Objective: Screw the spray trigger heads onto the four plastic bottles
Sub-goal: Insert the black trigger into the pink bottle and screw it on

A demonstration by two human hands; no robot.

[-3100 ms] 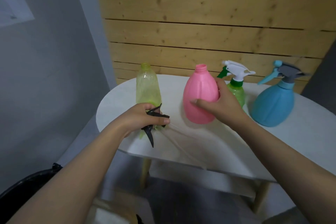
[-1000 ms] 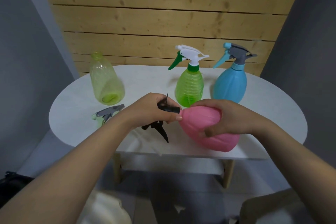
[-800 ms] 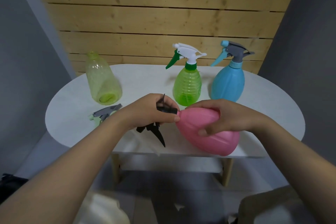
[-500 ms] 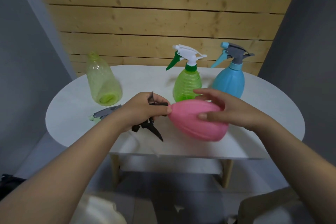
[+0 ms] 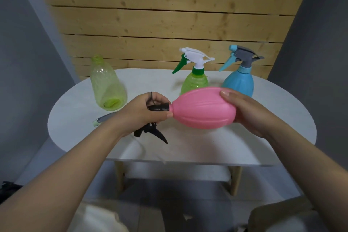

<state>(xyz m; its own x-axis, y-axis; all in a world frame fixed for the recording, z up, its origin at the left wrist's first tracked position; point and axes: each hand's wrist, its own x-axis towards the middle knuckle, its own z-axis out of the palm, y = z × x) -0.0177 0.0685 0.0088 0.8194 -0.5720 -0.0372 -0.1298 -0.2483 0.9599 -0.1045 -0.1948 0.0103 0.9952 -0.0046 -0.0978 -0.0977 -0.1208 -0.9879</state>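
Both hands work above the near edge of the white table (image 5: 244, 149), and the head camera is the only view. The left hand (image 5: 145, 113) is closed around the collar of a black trigger head (image 5: 159, 107), whose lever (image 5: 160, 135) pokes out below the palm. The right hand (image 5: 250, 111) grips the wide end of the pink bottle (image 5: 203, 108), which is held on its side in the air with its neck pressed into that black collar.

Farther back on the table, the green bottle (image 5: 194, 83) and the blue bottle (image 5: 238, 83) stand upright with their sprayers already on. At the left stands a yellow-green bottle (image 5: 107, 84) with an open neck, and its loose grey sprayer (image 5: 105, 118) lies on the table near it, partly behind the left wrist.

The likely trouble is a crooked start: with the bottle lying sideways and both parts held in mid-air, the collar could bite at an angle and jam, or skip and feel tight while sitting loose. The smooth, ribbed bottle might also slip in the right hand's grip once the collar stiffens.

The neck and threads are hidden under the left fingers, so how far the collar is on cannot be told. Whether a dip tube is inside the bottle cannot be made out either.
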